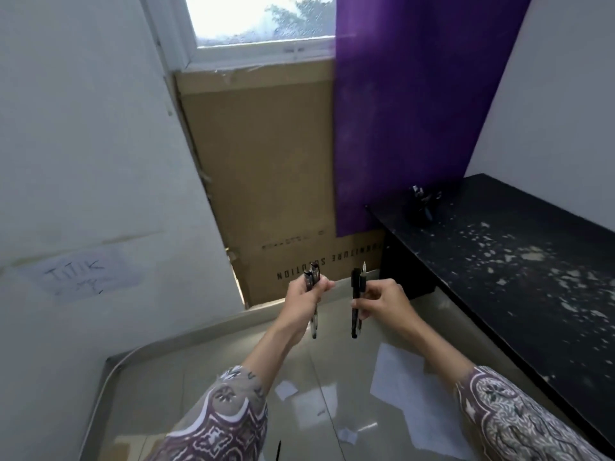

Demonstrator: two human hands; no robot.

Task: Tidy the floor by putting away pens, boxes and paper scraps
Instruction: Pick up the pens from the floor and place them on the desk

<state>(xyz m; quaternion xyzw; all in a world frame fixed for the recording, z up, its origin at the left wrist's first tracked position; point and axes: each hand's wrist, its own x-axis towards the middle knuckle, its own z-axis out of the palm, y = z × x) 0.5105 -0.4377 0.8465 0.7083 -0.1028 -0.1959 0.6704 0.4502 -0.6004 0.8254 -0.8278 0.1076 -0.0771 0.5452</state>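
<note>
My left hand grips a small bunch of black pens held upright at chest height. My right hand pinches two more black pens, also upright, one with its tip pointing up. Both hands hover side by side above the glossy tiled floor. Below them on the floor lie a large white sheet and small paper scraps, plus another scrap. A dark pen lies on the floor at the bottom edge.
A black desk with a worn, flaking top stands on the right, a dark pen holder on its far end. A large flat cardboard box leans against the wall under the window, beside a purple panel. White wall on the left.
</note>
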